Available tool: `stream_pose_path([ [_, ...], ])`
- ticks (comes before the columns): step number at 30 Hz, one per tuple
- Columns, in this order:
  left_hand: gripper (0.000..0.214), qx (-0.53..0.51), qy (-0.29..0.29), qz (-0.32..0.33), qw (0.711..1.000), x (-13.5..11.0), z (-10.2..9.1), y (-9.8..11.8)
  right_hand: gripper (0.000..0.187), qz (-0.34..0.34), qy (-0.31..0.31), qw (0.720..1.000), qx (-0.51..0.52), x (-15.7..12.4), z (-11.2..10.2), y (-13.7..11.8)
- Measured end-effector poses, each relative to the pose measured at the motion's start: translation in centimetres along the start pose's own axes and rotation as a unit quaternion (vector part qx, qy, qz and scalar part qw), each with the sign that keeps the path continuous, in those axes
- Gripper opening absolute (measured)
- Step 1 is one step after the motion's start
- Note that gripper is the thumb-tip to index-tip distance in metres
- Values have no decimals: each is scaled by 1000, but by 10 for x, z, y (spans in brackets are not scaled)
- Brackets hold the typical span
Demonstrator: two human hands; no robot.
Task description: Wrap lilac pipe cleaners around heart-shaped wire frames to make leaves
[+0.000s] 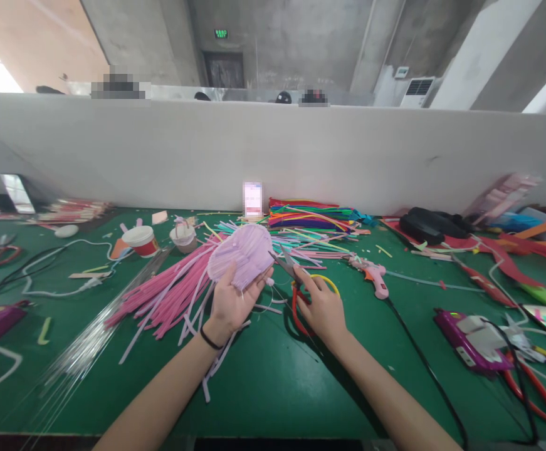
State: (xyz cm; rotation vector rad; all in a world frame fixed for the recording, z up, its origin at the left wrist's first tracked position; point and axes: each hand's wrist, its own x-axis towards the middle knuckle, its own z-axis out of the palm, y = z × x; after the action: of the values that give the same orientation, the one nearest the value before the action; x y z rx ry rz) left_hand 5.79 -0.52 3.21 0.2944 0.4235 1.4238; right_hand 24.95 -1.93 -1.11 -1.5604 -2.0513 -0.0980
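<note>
My left hand (pixel 234 297) is palm up with its fingers curled round the lower edge of a lilac oval piece (pixel 244 252) made of pipe cleaners, held tilted above the green table (pixel 263 382). My right hand (pixel 322 307) grips scissors (pixel 296 275) with red and yellow handles. Their blades point up-left and reach the right rim of the lilac piece. Pink and lilac pipe cleaners (pixel 164 300) lie spread under and left of my left hand.
A heap of coloured pipe cleaners (pixel 308 216) lies behind. A pink glue gun (pixel 373 274) with a black cord sits right of the scissors. Two paper cups (pixel 141 240) stand at left. Thin wires (pixel 89 344), purple tools (pixel 470 338) and a grey partition (pixel 273 156) surround the area.
</note>
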Motion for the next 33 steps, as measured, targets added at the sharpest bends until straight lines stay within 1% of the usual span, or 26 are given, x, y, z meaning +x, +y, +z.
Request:
stream_pose_path([
  [3, 42, -1, -23, 7, 1000, 0, 1, 2, 60, -4, -2, 1000, 16, 0, -2, 2],
  [6, 43, 3, -84, -5, 996, -3, 2, 7, 59, -12, -2, 999, 42, -1, -3, 3],
  [10, 53, 19, -159, -24, 987, -5, 1, 15, 60, -15, 1, 998, 68, -2, -2, 3],
  [13, 61, 30, -183, -30, 982, -4, -4, 17, 60, -18, 4, 997, 81, -3, -1, 2],
  [15, 59, 42, -176, -39, 983, -1, -7, 16, 60, -19, 3, 997, 81, -4, 0, 2],
  [17, 51, 49, -155, -56, 985, 0, -8, 13, 59, -18, 1, 997, 73, -4, 0, 3],
  [19, 44, 42, -134, -69, 988, 1, -5, 10, 60, -17, 0, 998, 64, -4, -1, 3],
  [21, 42, 24, -120, -72, 990, -1, -1, 7, 61, -13, -3, 998, 55, -4, -2, 3],
  [25, 44, 2, -99, -63, 993, -5, 4, 4, 63, -5, -2, 999, 36, -3, -4, 1],
  [33, 49, -20, -96, -71, 993, -6, -1, 2, 57, 1, 10, 1000, -14, -6, -1, -3],
])
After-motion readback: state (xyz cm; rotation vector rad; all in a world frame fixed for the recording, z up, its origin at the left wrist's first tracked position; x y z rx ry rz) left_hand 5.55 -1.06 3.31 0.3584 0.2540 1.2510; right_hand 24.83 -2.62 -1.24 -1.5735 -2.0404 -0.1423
